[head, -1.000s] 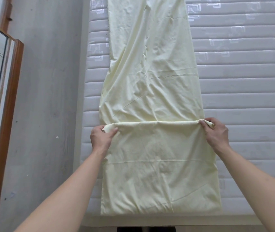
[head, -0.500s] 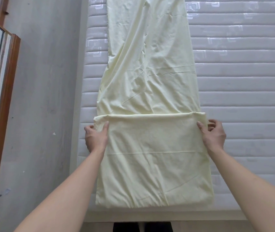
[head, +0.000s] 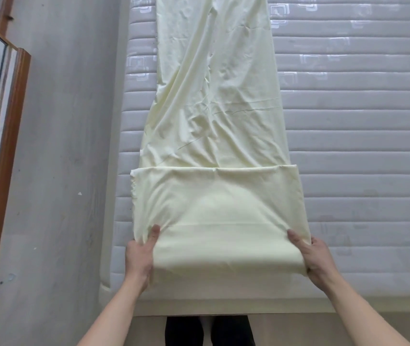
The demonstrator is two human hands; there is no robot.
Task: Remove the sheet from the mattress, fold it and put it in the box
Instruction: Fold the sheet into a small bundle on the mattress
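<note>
With your left hand (head: 139, 258) and right hand (head: 316, 258) pinching the sheet (head: 214, 116) fold's near corners, lift evenly and roll forward, edges aligned on the mattress (head: 361, 146).

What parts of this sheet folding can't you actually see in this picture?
- The sheet: its far end is cut off by the head view's top edge.
- The box: nowhere in the frame.
- The left hand and right hand: fingers tucked under the folded part, so only the thumbs show.
- The mattress: its right side runs past the frame edge.

A home bedroom: a bare quilted mattress (head: 348, 146), grey floor (head: 61, 171), and wood-framed mirror (head: 1, 158).
</note>
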